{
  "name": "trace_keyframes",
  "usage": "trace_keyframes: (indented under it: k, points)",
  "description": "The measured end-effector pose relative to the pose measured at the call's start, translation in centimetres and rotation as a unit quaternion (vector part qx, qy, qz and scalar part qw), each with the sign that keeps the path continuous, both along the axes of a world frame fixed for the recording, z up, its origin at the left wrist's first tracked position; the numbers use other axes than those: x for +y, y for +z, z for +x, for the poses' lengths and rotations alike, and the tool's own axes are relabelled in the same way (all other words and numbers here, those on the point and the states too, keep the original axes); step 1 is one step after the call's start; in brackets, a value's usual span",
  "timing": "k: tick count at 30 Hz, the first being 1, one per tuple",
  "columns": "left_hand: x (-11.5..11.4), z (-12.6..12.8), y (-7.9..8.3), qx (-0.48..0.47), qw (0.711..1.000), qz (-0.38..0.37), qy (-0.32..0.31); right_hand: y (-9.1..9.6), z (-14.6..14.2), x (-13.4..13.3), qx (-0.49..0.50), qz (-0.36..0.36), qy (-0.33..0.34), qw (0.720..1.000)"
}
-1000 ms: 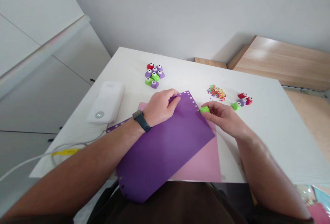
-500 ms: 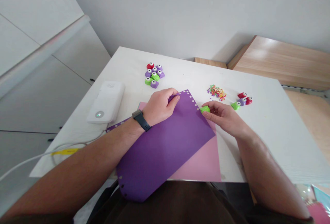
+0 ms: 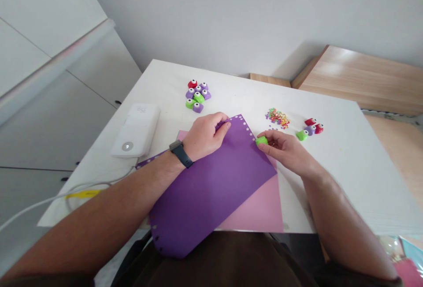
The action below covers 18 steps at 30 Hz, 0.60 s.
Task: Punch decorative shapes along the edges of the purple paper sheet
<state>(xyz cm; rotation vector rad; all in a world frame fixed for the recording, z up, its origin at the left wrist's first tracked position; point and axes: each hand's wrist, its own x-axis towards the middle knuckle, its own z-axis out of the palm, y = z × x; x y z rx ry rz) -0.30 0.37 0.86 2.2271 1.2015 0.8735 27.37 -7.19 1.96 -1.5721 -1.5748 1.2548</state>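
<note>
A purple paper sheet (image 3: 214,185) lies tilted over a pink sheet (image 3: 256,212), its near corner hanging past the table edge. Small punched shapes line its borders. My left hand (image 3: 208,135) pinches the sheet's far edge between thumb and fingers. Between the thumb and fingers of my right hand (image 3: 280,146) is a green craft punch (image 3: 261,141), placed at the sheet's right edge, just below the row of punched holes. Whether the paper sits inside its slot cannot be seen clearly.
Several craft punches (image 3: 198,96) cluster at the back, and more punches (image 3: 310,127) sit to the right. Coloured paper bits (image 3: 278,118) form a pile between. On the left are a white box-shaped device (image 3: 137,130) and a cable with a yellow tag (image 3: 84,194).
My right hand and the green craft punch have shifted very slightly left, onto the sheet's edge. My left hand keeps its hold in the same place.
</note>
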Motion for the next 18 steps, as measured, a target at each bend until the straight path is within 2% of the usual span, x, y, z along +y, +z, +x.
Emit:
trace_keyframes:
  k: [11, 18]
  points:
    - [-0.14, 0.03, 0.19, -0.014, 1.0, 0.0, -0.001, -0.24, -0.36, -0.17, 0.027, -0.019, 0.018, 0.999]
    - [-0.24, 0.11, 0.31, -0.021, 1.0, 0.0, -0.001, -0.4, -0.36, -0.18, 0.008, -0.021, 0.009, 1.0]
